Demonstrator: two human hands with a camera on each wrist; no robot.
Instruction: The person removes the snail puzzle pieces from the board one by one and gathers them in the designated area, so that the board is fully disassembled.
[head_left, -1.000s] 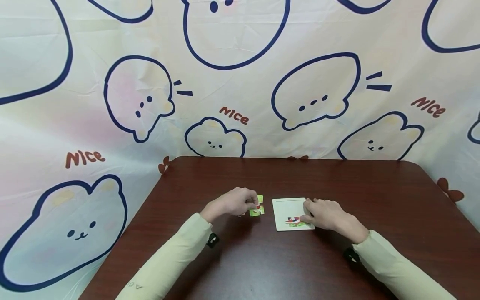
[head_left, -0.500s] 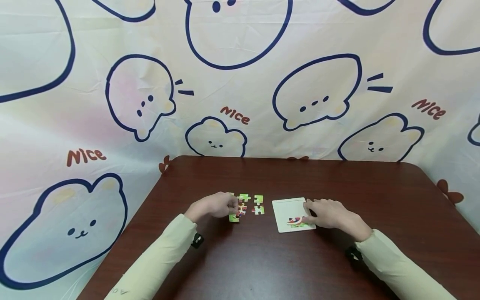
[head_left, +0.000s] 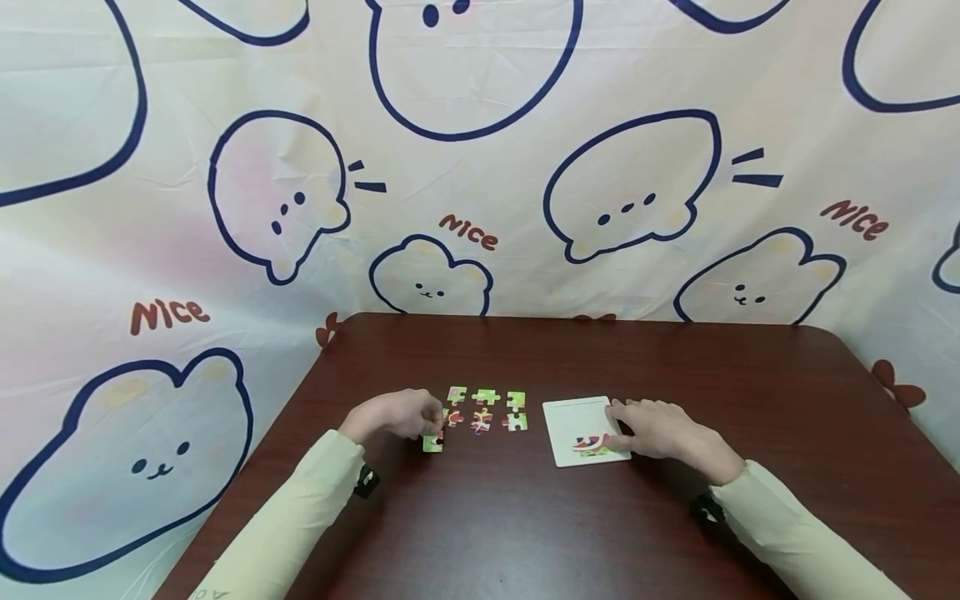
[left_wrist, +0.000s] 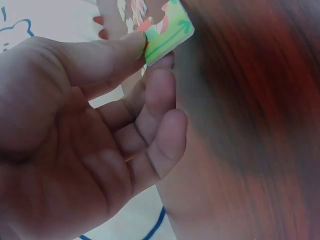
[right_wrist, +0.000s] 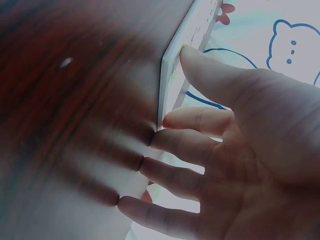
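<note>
Along the left runs a pale fabric backdrop point(head_left: 150, 208) printed with navy-outlined bear shapes; the only writing that can be read is the word "Nice" in rust-red letters, repeated at several spots across it. No brand or label shows on anything else.

On the dark reddish-brown wooden table point(head_left: 600, 533), the left hand point(head_left: 393, 415) pinches a small green cardboard jigsaw piece point(head_left: 432, 443) between thumb and forefinger. The left wrist view shows the thumb point(left_wrist: 112, 50) pressed on the printed face and the forefinger beneath, with the other fingers loosely curled, a grip that keeps the picture side in view. The piece is low over the table, just left of the others; whether its edge touches the wood cannot be told from the head view.

Right of it lie the loose green and red jigsaw pieces point(head_left: 483, 408), spread face up in two short rows, each a little apart from its neighbour, so every print and tab can probably be read at a glance.

Further right sits the white square puzzle tray point(head_left: 573, 412), flat on the table, with a few joined colourful pieces point(head_left: 596, 442) in its near right corner. The right hand point(head_left: 656, 429) grasps nothing: its thumb rests on the tray's top by that corner and its straight fingers press against the tray's edge and the table, seemingly steadying it.
</note>
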